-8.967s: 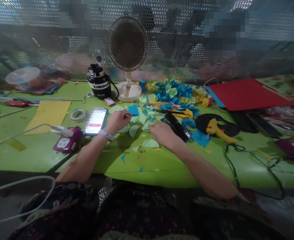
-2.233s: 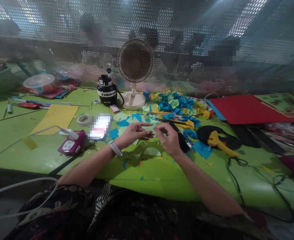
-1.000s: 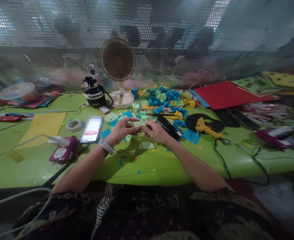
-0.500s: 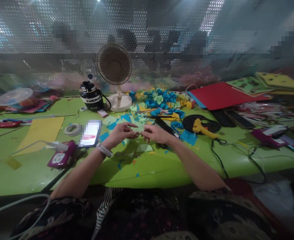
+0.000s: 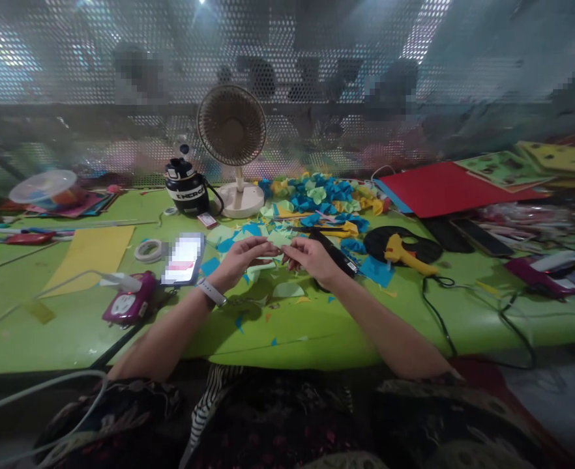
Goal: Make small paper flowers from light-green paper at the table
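My left hand (image 5: 248,257), with a white watch on its wrist, is closed in a pinch on a small pale green paper piece (image 5: 263,266). Opposite it, my right hand (image 5: 309,257) has thumb and fingers pinched together, the fingertips meeting those of the left at the paper's edge. Most of the paper is hidden by my fingers. Below the hands lies a pale green half-round paper cutout (image 5: 288,290). Just behind them, cut blue and green paper squares (image 5: 226,242) are scattered on the green table (image 5: 287,332).
A phone (image 5: 184,259), tape roll (image 5: 149,251) and purple power socket (image 5: 130,303) are to the left. Behind stand a fan (image 5: 232,127) and a black flask (image 5: 188,192), beside a heap of folded paper flowers (image 5: 319,192). A yellow glue gun (image 5: 407,254) and red sheet (image 5: 444,189) are right.
The view has shifted slightly, so everything sits a little further right. My fingers have drawn closer around the pale green paper, which now shows less.
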A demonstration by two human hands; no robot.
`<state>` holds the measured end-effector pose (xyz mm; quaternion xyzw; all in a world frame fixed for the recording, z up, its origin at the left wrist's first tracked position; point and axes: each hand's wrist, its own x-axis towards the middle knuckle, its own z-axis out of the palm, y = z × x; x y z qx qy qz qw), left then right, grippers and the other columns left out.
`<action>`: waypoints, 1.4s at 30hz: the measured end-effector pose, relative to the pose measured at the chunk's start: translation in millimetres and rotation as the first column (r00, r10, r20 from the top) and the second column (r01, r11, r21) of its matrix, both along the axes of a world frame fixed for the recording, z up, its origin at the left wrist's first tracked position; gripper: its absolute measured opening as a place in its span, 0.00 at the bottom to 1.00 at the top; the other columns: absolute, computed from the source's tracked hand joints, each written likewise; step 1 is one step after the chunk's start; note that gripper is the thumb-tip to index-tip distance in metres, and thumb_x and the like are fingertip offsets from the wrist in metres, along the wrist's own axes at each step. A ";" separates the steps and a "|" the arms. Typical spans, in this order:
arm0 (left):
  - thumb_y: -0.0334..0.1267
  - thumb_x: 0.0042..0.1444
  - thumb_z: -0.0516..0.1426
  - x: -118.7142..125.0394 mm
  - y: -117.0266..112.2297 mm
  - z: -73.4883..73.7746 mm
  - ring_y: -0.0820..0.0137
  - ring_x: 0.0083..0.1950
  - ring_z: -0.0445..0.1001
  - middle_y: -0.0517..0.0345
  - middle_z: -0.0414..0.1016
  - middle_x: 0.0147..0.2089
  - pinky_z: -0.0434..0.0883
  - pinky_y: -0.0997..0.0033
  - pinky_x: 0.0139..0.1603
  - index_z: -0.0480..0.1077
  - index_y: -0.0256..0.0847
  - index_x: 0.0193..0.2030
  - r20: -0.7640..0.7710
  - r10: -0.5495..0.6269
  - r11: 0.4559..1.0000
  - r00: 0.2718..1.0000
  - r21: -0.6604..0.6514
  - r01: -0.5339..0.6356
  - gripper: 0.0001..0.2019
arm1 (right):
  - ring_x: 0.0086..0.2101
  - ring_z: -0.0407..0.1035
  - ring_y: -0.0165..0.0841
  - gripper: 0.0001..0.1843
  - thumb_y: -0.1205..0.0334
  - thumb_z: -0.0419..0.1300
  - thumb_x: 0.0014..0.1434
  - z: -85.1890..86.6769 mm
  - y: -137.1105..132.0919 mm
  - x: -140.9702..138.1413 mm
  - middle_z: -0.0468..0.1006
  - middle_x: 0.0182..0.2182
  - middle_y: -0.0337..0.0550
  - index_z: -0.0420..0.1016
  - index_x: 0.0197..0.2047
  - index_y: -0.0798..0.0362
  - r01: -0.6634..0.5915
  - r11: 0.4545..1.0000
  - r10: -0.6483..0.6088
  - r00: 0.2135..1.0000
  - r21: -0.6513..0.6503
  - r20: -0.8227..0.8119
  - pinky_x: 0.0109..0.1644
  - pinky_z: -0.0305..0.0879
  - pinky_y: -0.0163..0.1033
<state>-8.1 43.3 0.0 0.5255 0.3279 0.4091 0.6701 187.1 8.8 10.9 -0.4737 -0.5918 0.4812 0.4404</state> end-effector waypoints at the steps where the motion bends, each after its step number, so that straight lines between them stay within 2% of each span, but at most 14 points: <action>1: 0.47 0.49 0.68 1.3 -0.3 -1.8 0.67 0.43 0.80 0.50 0.82 0.40 0.75 0.66 0.48 0.75 0.35 0.40 -0.017 -0.005 1.000 1.000 0.016 0.005 0.18 | 0.20 0.69 0.25 0.25 0.39 0.66 0.50 -1.4 -0.5 -1.5 0.78 0.24 0.40 0.69 0.27 0.54 -0.003 1.000 0.003 1.000 -0.011 -0.009 0.25 0.62 0.32; 4: 0.50 0.48 0.68 4.4 -0.8 -5.1 0.71 0.37 0.78 0.54 0.80 0.33 0.75 0.68 0.46 0.76 0.35 0.33 -0.057 0.022 0.999 0.998 0.043 -0.019 0.18 | 0.22 0.71 0.27 0.24 0.40 0.67 0.49 -5.6 -1.5 -5.8 0.80 0.26 0.42 0.70 0.27 0.55 -0.040 0.998 0.040 0.999 -0.043 -0.014 0.26 0.64 0.33; 9: 0.50 0.42 0.70 7.4 -3.2 -3.3 0.77 0.30 0.74 0.62 0.76 0.28 0.75 0.72 0.40 0.74 0.36 0.31 -0.014 0.063 0.998 0.998 0.011 -0.063 0.19 | 0.24 0.73 0.29 0.24 0.40 0.65 0.51 -7.3 -5.5 -9.6 0.80 0.27 0.43 0.71 0.27 0.55 -0.121 0.992 0.123 0.991 -0.045 0.053 0.30 0.69 0.36; 11: 0.50 0.40 0.71 7.1 -3.3 -1.9 0.77 0.29 0.74 0.63 0.75 0.28 0.75 0.73 0.38 0.74 0.36 0.31 -0.001 0.080 0.997 0.997 0.005 -0.080 0.20 | 0.24 0.72 0.30 0.21 0.43 0.62 0.54 -4.6 -8.4 -6.9 0.79 0.26 0.42 0.71 0.27 0.54 -0.127 0.992 0.123 0.983 0.023 0.137 0.30 0.69 0.37; 13: 0.51 0.41 0.70 5.7 -2.1 -1.3 0.76 0.29 0.75 0.62 0.74 0.26 0.76 0.72 0.38 0.72 0.35 0.31 0.001 0.075 0.997 0.997 -0.013 -0.075 0.21 | 0.25 0.71 0.31 0.15 0.49 0.61 0.57 -0.6 -10.6 -1.4 0.77 0.25 0.41 0.72 0.30 0.53 -0.076 0.981 0.030 0.968 0.177 0.249 0.32 0.69 0.38; 15: 0.51 0.42 0.70 3.8 -0.1 -1.9 0.74 0.30 0.77 0.62 0.73 0.25 0.76 0.71 0.38 0.71 0.35 0.31 -0.002 0.058 0.997 0.998 -0.047 -0.058 0.21 | 0.28 0.70 0.32 0.09 0.55 0.61 0.57 2.9 -11.0 5.1 0.77 0.28 0.41 0.74 0.36 0.52 -0.015 0.931 -0.108 0.943 0.364 0.314 0.35 0.70 0.39; 17: 0.50 0.43 0.70 2.3 1.8 -3.6 0.74 0.30 0.77 0.62 0.73 0.25 0.76 0.72 0.38 0.71 0.35 0.31 -0.010 0.038 0.996 0.999 -0.080 -0.039 0.21 | 0.35 0.72 0.35 0.12 0.60 0.61 0.56 4.8 -9.2 10.4 0.77 0.36 0.44 0.74 0.44 0.50 -0.038 0.859 -0.168 0.922 0.511 0.349 0.39 0.71 0.41; 20: 0.49 0.44 0.70 1.8 2.6 -6.2 0.76 0.28 0.76 0.62 0.73 0.25 0.74 0.75 0.34 0.70 0.35 0.31 -0.009 -0.001 0.997 1.000 -0.082 0.001 0.20 | 0.46 0.71 0.40 0.16 0.63 0.59 0.57 3.0 -4.5 13.7 0.74 0.45 0.48 0.75 0.50 0.48 -0.171 0.761 -0.150 0.892 0.626 0.426 0.46 0.71 0.46; 23: 0.49 0.46 0.69 2.5 0.7 -5.9 0.76 0.27 0.75 0.62 0.73 0.25 0.74 0.75 0.33 0.70 0.35 0.31 -0.010 -0.039 0.997 0.999 -0.066 0.039 0.19 | 0.45 0.70 0.39 0.11 0.62 0.60 0.60 -2.3 -1.4 13.4 0.73 0.43 0.47 0.79 0.46 0.46 -0.220 0.712 -0.159 0.874 0.667 0.459 0.49 0.70 0.48; 26: 0.48 0.47 0.69 3.2 -2.1 -2.8 0.75 0.28 0.76 0.60 0.75 0.27 0.74 0.74 0.34 0.70 0.35 0.32 -0.023 -0.042 0.997 0.999 -0.062 0.040 0.19 | 0.42 0.70 0.37 0.08 0.59 0.59 0.63 -6.4 -0.8 13.2 0.72 0.41 0.44 0.81 0.42 0.44 -0.190 0.708 -0.176 0.885 0.680 0.430 0.48 0.71 0.46; 30: 0.45 0.41 0.72 4.3 -4.3 0.3 0.71 0.35 0.80 0.58 0.78 0.33 0.76 0.72 0.37 0.72 0.35 0.34 0.024 0.001 0.998 1.000 -0.064 0.001 0.20 | 0.43 0.69 0.36 0.07 0.58 0.60 0.64 -6.4 -1.8 13.3 0.72 0.40 0.43 0.81 0.39 0.42 -0.154 0.710 -0.183 0.902 0.687 0.391 0.48 0.70 0.46; 36: 0.45 0.40 0.72 6.6 -3.6 -4.2 0.70 0.33 0.80 0.55 0.80 0.32 0.76 0.69 0.38 0.73 0.34 0.35 0.039 -0.008 1.000 0.999 -0.028 0.009 0.21 | 0.45 0.70 0.38 0.08 0.55 0.60 0.64 -5.3 -2.6 9.6 0.72 0.42 0.46 0.79 0.37 0.46 -0.110 0.725 -0.179 0.924 0.680 0.339 0.47 0.71 0.46; 39: 0.47 0.39 0.72 7.3 -3.4 -7.2 0.69 0.32 0.80 0.54 0.81 0.31 0.77 0.67 0.40 0.74 0.34 0.35 0.047 -0.015 1.000 0.999 0.015 0.015 0.22 | 0.45 0.70 0.39 0.10 0.53 0.60 0.63 -7.0 -3.8 6.0 0.73 0.43 0.48 0.77 0.36 0.49 -0.043 0.754 -0.208 0.931 0.656 0.300 0.43 0.72 0.44; 42: 0.47 0.41 0.72 7.0 -3.4 -8.6 0.69 0.35 0.81 0.53 0.81 0.33 0.77 0.66 0.41 0.75 0.34 0.36 0.035 -0.027 0.999 0.999 0.041 0.026 0.21 | 0.42 0.72 0.38 0.12 0.50 0.60 0.63 -9.0 -5.5 2.2 0.75 0.45 0.49 0.74 0.35 0.50 0.023 0.810 -0.212 0.943 0.586 0.256 0.40 0.71 0.42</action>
